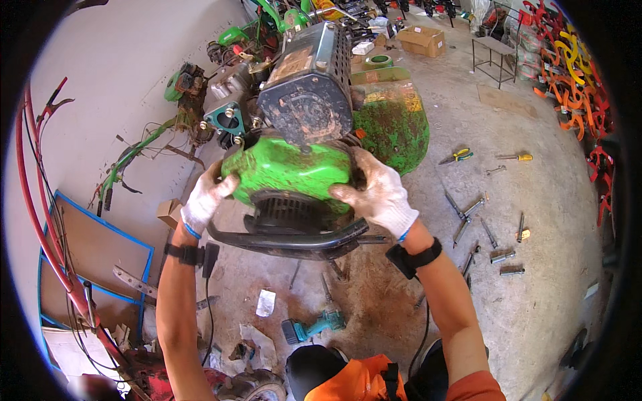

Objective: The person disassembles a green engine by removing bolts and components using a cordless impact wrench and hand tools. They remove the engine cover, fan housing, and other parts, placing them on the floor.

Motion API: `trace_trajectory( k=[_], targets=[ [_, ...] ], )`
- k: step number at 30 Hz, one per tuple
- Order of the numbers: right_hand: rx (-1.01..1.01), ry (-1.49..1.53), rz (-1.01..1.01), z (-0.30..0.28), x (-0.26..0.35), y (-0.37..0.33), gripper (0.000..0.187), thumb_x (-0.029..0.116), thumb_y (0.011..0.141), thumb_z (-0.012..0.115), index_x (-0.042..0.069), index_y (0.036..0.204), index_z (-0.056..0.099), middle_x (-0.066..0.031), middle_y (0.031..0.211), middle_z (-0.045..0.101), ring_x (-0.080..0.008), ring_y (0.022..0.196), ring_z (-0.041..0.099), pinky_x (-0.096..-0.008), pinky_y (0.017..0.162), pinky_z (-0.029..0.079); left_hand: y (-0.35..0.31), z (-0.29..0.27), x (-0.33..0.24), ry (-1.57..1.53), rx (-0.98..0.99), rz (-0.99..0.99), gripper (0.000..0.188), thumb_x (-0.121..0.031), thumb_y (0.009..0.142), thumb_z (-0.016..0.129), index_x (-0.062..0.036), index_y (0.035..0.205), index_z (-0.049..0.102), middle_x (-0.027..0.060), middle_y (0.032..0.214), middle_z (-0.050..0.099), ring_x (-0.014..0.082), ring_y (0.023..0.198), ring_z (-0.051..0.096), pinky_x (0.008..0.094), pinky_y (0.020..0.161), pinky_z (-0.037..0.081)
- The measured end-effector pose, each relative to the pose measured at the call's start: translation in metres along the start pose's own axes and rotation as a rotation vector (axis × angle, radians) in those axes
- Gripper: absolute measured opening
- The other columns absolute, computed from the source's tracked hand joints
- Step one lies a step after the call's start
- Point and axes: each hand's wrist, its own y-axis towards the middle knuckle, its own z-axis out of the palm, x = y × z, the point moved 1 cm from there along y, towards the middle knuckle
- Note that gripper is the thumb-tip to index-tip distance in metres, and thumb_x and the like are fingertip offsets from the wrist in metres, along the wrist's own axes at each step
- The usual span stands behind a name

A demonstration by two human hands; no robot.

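Note:
A dirt-streaked green engine cover (287, 167) with a round black grille (286, 207) sits at the front of a small engine machine. My left hand (208, 198), in a white work glove, grips the cover's left edge, thumb on its face. Around the right edge closes my right hand (380, 192), also gloved, its thumb on the front and some fingers hidden behind. Just above the cover is a dark, muddy muffler (306, 110). A teal gasket (226, 122) shows on the open port to its left. A black bumper bar (287, 242) curves below both hands.
A teal cordless drill (317, 326) lies on the floor near my feet. Sockets and wrenches (468, 210), pliers (458, 156) and a screwdriver (516, 158) are scattered right. A muddy green guard (394, 127) stands behind. Red handlebars (50, 234) rise at left; a cardboard box (421, 41) sits far back.

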Motion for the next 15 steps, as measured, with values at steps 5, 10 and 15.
trace_trajectory(
  k=[5, 10, 15],
  targets=[
    [0.057, 0.301, 0.138, -0.007, -0.024, 0.003, 0.090, 0.022, 0.084, 0.099, -0.005, 0.157, 0.054, -0.0239, 0.154, 0.067, -0.0303, 0.144, 0.063, -0.0413, 0.123, 0.049, -0.009, 0.018, -0.015, -0.005, -0.073, -0.035, 0.091, -0.049, 0.089, 0.095, 0.0126, 0.145, 0.058, 0.0158, 0.127, 0.074, 0.0205, 0.113, 0.069, 0.0370, 0.101, 0.057],
    [0.090, 0.368, 0.029, -0.004, -0.023, 0.000, 0.083, 0.019, 0.085, 0.098, -0.004, 0.153, 0.056, -0.0192, 0.145, 0.071, -0.0242, 0.135, 0.066, -0.0389, 0.118, 0.050, -0.002, 0.020, 0.000, -0.090, -0.099, 0.062, 0.094, -0.047, 0.088, 0.095, 0.0125, 0.149, 0.053, 0.0156, 0.129, 0.072, 0.0212, 0.117, 0.068, 0.0375, 0.104, 0.056],
    [-0.026, 0.392, 0.038, 0.016, -0.012, -0.008, 0.081, 0.021, 0.083, 0.100, -0.004, 0.149, 0.059, -0.0174, 0.139, 0.075, -0.0238, 0.127, 0.070, -0.0372, 0.114, 0.054, 0.009, 0.007, 0.025, -0.119, -0.061, 0.079, 0.124, -0.077, 0.079, 0.090, 0.0130, 0.154, 0.047, 0.0142, 0.136, 0.066, 0.0209, 0.129, 0.059, 0.0372, 0.113, 0.048]
  ],
)
